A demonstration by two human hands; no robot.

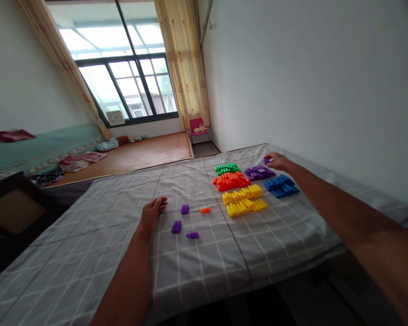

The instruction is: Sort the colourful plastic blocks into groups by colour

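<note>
Yellow pile (247, 207): reference point; sat in two rows on the checked cloth (102, 217).
Right hand (279, 161): beyond yellow pile, to its right; fingers pinched a purple piece (266, 161) at their tips.
Left hand (153, 211): well left of yellow pile; fingers loosely bent, nothing visible in them.
Purple pile (259, 173): beyond yellow pile, slightly right, just short of the purple piece.
Blue pile (281, 186): just right of yellow pile.
Orange pile (231, 181): just beyond yellow pile; green pile (227, 169) farther back.
Loose orange (205, 210): left of yellow pile, lying alone.
Purple pairs (185, 209): two, farther left of yellow pile; single purple (192, 235) lay nearer the wearer.
Pinch risk: small tip grip; a slip could have dropped the piece among its neighbours.
Pile risk: a low wrist or forearm could have knocked blue or purple rows askew.
Cloth risk: wrinkles or a tug could have rolled the loose ones.
</note>
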